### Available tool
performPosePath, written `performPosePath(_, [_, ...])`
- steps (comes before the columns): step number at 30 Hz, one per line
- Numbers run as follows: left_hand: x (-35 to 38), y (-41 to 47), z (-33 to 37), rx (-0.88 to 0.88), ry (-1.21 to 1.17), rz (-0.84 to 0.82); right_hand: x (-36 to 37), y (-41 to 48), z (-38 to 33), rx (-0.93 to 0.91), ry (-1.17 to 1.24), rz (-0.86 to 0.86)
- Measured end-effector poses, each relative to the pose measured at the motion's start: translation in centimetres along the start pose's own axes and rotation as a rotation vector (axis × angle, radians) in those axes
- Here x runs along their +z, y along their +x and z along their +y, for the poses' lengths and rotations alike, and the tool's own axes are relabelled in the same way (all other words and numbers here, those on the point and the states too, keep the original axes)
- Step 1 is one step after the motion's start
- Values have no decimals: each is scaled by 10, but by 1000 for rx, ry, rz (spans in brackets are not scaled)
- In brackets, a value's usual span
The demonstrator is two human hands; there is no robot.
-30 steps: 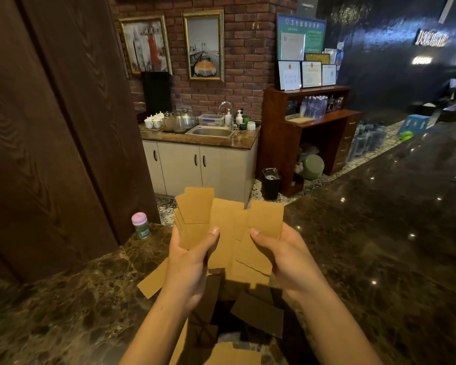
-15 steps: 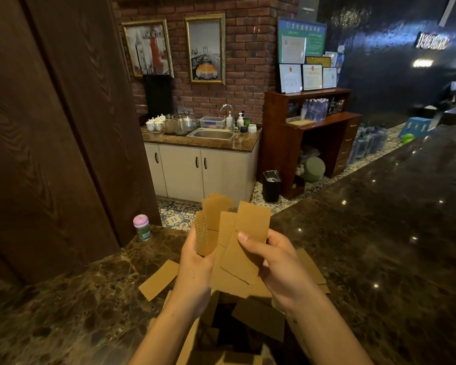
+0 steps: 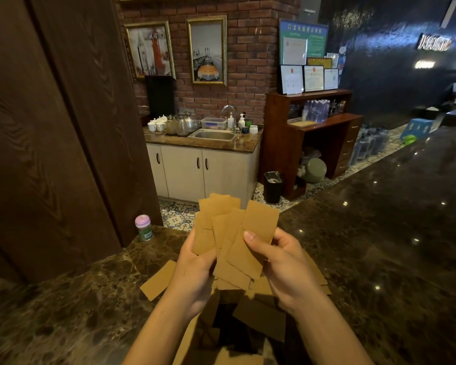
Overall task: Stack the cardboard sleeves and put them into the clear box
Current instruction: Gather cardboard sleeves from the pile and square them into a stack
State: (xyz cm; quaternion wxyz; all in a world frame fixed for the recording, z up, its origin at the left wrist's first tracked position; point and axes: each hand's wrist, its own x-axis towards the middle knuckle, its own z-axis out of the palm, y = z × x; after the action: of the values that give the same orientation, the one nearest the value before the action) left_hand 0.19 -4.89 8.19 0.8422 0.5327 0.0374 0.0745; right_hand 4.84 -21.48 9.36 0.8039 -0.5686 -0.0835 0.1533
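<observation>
Cardboard sleeves (image 3: 234, 233) fan upward, pinched between curled fingers of the left hand (image 3: 195, 267) and right hand (image 3: 282, 262); more lie beneath.

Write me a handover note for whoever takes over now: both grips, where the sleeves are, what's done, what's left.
Left grip: holds the fanned bunch of sleeves from the left, above the counter.
Right grip: pinches the same bunch from the right, thumb on front.
Loose sleeves lie on the counter beneath.
Done: several gathered, not squared.
Left: square the bunch, collect the loose ones, box them. Clear box not identifiable nearby.
</observation>
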Motion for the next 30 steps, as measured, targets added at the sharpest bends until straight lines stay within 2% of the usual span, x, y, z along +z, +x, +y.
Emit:
performPosePath(6, [-1, 0, 0, -140, -220, 64, -4, 2, -3, -23, 109, 94])
performPosePath(12, [1, 1, 4, -197, -221, 156, -10, 2, -3, -1, 170, 119])
performPosePath(16, [2, 0, 2, -111, -122, 191, -10, 2, -1, 17, 106, 34])
performPosePath(19, [6, -1, 3, -25, -51, 145, -7, 2, 4, 34, 2, -45])
performPosePath(25, [3, -3, 7, -45, -208, 12, -5, 6, 7, 30, 68, 58])
performPosePath(30, [3, -2, 7, 24, -77, 80, -4, 2, 4, 18, 31, 10])
